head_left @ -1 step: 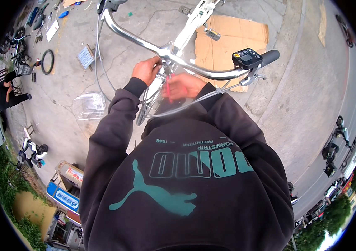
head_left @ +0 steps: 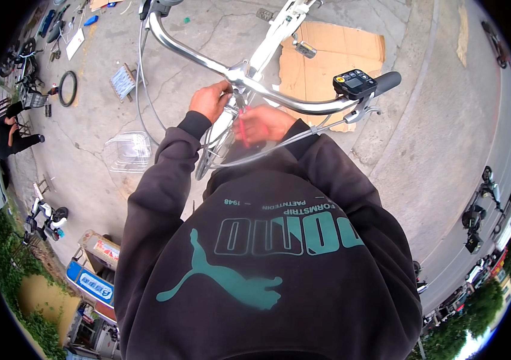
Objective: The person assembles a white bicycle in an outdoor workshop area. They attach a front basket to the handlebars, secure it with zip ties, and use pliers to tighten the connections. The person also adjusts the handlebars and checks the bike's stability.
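A bicycle with a chrome handlebar (head_left: 195, 57) and a white frame (head_left: 272, 37) stands in front of me. My right hand (head_left: 265, 123) is wrapped round the red handles of pliers (head_left: 242, 123), whose metal head points up to just below the handlebar stem (head_left: 238, 74). To the left of the stem, my left hand (head_left: 210, 101) has its fingers pinched together against the bike's front; what they grip is hidden. Grey cables (head_left: 291, 143) loop from the handlebar below both hands. A black display unit with buttons (head_left: 355, 83) sits beside the right grip (head_left: 387, 82).
Flattened cardboard (head_left: 351, 51) lies under the bike. On the concrete to the left are a wire basket (head_left: 131, 151), a small stool (head_left: 123, 82) and a loose tyre (head_left: 68, 89). A seated person (head_left: 5, 135) is at far left. Parked scooters (head_left: 477, 216) line the road at right.
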The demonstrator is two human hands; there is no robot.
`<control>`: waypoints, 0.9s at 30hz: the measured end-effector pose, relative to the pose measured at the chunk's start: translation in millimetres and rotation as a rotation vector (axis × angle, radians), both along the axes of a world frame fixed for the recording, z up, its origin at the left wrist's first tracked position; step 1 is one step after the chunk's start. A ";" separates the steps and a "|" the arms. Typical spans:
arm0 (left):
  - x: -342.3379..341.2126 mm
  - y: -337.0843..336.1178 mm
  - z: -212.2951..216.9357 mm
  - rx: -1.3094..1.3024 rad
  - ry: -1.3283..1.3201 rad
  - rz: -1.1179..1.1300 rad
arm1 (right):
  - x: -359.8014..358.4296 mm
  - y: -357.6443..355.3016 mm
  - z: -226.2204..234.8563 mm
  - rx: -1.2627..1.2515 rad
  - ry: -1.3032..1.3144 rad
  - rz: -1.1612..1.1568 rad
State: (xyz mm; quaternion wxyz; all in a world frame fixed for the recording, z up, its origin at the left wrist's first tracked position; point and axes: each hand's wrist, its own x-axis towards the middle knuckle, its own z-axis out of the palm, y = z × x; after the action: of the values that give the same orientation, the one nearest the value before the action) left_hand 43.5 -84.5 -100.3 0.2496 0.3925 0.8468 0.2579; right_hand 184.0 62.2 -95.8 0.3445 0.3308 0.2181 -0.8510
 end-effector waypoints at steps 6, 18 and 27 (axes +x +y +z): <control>-0.6 -2.2 -5.9 0.041 0.026 -0.020 | 3.5 -20.6 -4.6 0.132 -0.014 -0.108; -6.3 -6.6 -12.0 -0.053 -0.016 -0.017 | 39.0 -46.1 3.1 0.547 0.002 -0.212; 4.9 -13.0 -75.5 0.201 -0.533 0.534 | 6.5 -31.8 -29.2 0.605 -0.026 -0.360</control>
State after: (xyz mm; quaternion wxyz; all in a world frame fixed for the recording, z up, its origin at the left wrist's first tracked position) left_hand 48.4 -97.5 -175.8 0.3454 0.0999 0.7951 0.4884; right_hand 190.5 30.4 -125.0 0.0780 0.4620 0.3940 -0.7907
